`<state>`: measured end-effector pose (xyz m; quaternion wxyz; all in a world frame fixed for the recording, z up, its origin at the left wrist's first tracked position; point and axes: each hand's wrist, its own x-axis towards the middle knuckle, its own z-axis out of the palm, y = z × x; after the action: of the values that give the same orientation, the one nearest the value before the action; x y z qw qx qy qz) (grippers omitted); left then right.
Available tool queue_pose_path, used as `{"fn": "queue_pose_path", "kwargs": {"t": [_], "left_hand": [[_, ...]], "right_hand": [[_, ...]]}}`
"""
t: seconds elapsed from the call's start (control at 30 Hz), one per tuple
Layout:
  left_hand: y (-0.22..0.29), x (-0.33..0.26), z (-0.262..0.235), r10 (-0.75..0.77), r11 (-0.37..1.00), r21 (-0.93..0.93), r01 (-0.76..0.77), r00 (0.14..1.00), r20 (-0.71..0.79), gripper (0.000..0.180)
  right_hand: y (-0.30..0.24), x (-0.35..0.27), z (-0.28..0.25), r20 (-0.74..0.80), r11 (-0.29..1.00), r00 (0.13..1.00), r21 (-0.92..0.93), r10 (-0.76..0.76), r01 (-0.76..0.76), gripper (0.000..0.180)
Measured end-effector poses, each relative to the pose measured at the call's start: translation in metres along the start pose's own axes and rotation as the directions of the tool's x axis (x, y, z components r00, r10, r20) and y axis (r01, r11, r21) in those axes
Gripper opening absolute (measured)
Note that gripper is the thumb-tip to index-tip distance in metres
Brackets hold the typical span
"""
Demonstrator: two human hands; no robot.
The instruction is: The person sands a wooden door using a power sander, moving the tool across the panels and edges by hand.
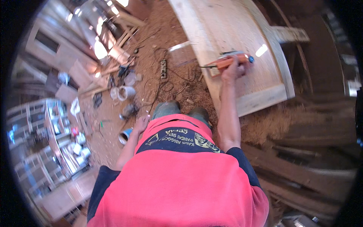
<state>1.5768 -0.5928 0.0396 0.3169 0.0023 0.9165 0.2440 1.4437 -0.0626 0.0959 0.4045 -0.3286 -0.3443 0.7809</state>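
Observation:
My right hand (235,71) is wrapped round the handle of an orange electric planer (225,62) with a blue knob at one end. The planer rests on a pale wooden panel (249,85), framed like a door, and a dark cord runs off from its left end. My left hand (141,123) hangs low beside my left leg, away from the panel. Its fingers are closed, with a small white stick-like thing (147,112) showing at their tips, too small to name surely.
Sawdust and shavings cover the floor (151,49). A power strip (163,69) and loose cords lie left of the panel. Buckets (126,93), wood offcuts and tools clutter the left. Stacked boards (302,174) lie at the right, and shelf-like frames (34,147) stand at far left.

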Motion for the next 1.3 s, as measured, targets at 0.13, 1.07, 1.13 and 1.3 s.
{"fn": "queue_pose_path", "kwargs": {"t": [0.13,1.07,1.13,1.3], "left_hand": [[-0.020,-0.028,0.005,-0.142,0.985,-0.090,0.145,0.989,0.035,0.054],[-0.175,0.125,-0.134,-0.641,0.702,-0.559,0.440,0.734,-0.227,0.069],[-0.220,0.107,-0.077,-0.755,0.536,-0.650,0.538,0.650,-0.085,0.072],[-0.280,0.035,0.059,-0.801,0.527,-0.686,0.502,0.563,-0.204,0.042]], "right_hand": [[-0.009,-0.027,0.032,-0.001,0.997,0.997,0.013,0.075,-0.075,0.038],[0.009,-0.019,0.037,-0.266,0.238,0.942,-0.947,-0.204,-0.216,0.063],[0.021,-0.028,0.054,-0.146,0.181,0.952,-0.979,-0.268,-0.099,0.062],[0.084,-0.060,0.083,0.110,0.116,0.951,-0.982,-0.289,0.149,0.060]]}}
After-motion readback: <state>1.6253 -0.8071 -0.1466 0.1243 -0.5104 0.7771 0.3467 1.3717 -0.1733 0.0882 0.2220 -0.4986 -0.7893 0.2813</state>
